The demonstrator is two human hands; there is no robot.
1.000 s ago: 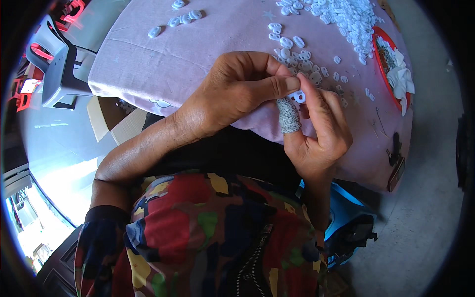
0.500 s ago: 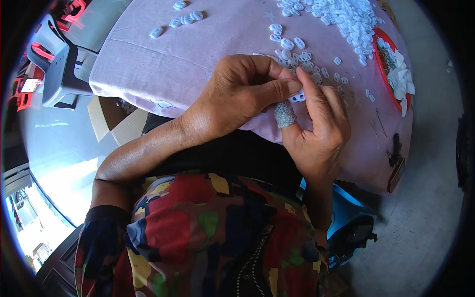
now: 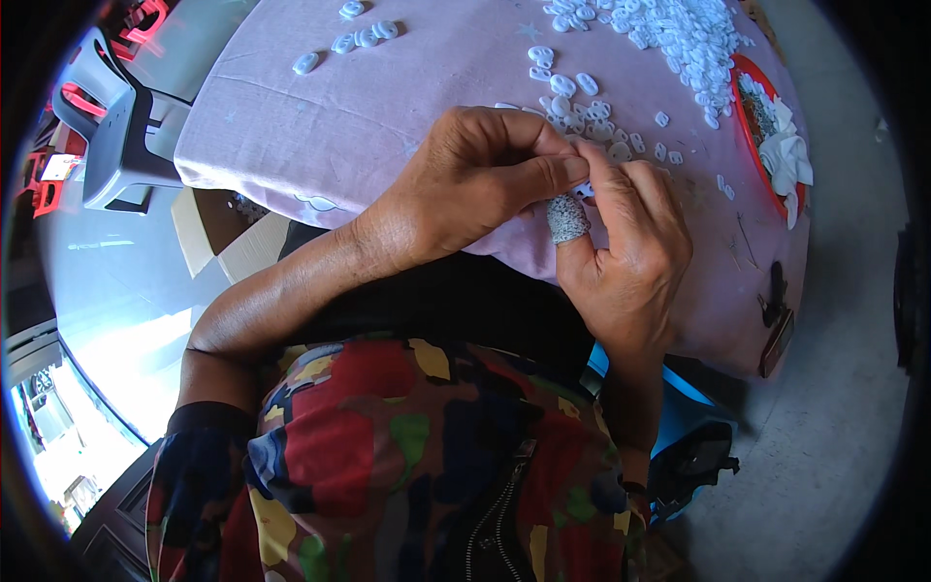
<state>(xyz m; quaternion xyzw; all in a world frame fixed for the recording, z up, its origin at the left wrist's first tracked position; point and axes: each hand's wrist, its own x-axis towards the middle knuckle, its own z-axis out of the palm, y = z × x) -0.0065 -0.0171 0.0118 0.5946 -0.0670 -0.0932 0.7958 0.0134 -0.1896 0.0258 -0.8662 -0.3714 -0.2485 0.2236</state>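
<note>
Pinched between the thumb and forefinger of your left hand (image 3: 475, 184) is a small white plastic piece (image 3: 586, 190), mostly hidden, above the near edge of the cloth-covered table (image 3: 291, 116). Your right hand (image 3: 635, 228), thumb wrapped in a grey speckled finger cover (image 3: 567, 219), crowds in beside it; whether it grips too, you cannot tell. White pieces heap (image 3: 684, 44) toward the far right edge, beside a red basin (image 3: 742, 112).
</note>
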